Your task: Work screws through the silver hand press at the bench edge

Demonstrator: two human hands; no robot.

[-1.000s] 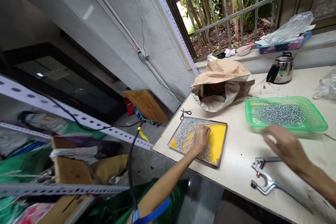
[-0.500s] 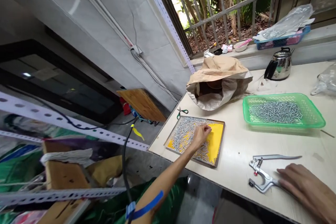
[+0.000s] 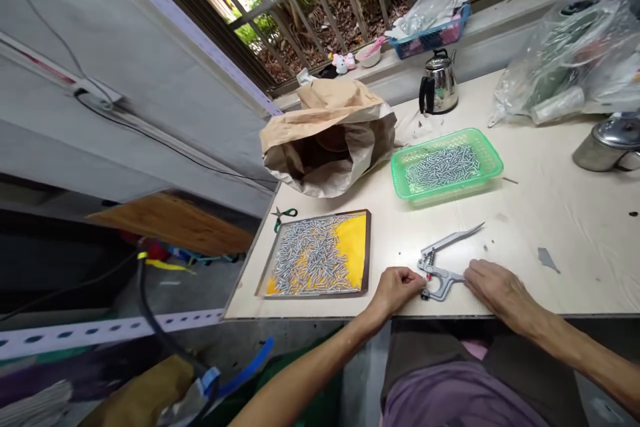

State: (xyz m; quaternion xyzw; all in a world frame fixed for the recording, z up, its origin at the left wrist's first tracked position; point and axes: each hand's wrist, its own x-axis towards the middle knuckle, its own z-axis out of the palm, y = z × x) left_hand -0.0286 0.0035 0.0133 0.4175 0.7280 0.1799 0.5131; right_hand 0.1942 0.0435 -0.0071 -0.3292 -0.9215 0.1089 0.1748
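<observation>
Two hands at a hand tool near the front edge of a table point(image 3: 540, 207). The hand pliers point(image 3: 443, 290) lie flat, apparently so that the tabletop bears their weight; their upper handle point(image 3: 453, 238) stands spread from the lower, probably held off by the small spring point(image 3: 431, 258). The left hand point(image 3: 399, 290) has thumb and fingertips drawn together at the tool's curved end, a grip suited to small parts (whether a piece sits between them cannot be told). The right hand point(image 3: 500, 290) lies palm down over the lower handle, seemingly steadying it; how firmly its fingers close is hidden. The shallow tray point(image 3: 368, 253), beside the left hand, spreads its metal pieces point(image 3: 320, 247) over a yellow lining point(image 3: 354, 240), presumably for easy picking; a green basket point(image 3: 493, 159) behind the pliers confines similar metal pins point(image 3: 443, 167).
</observation>
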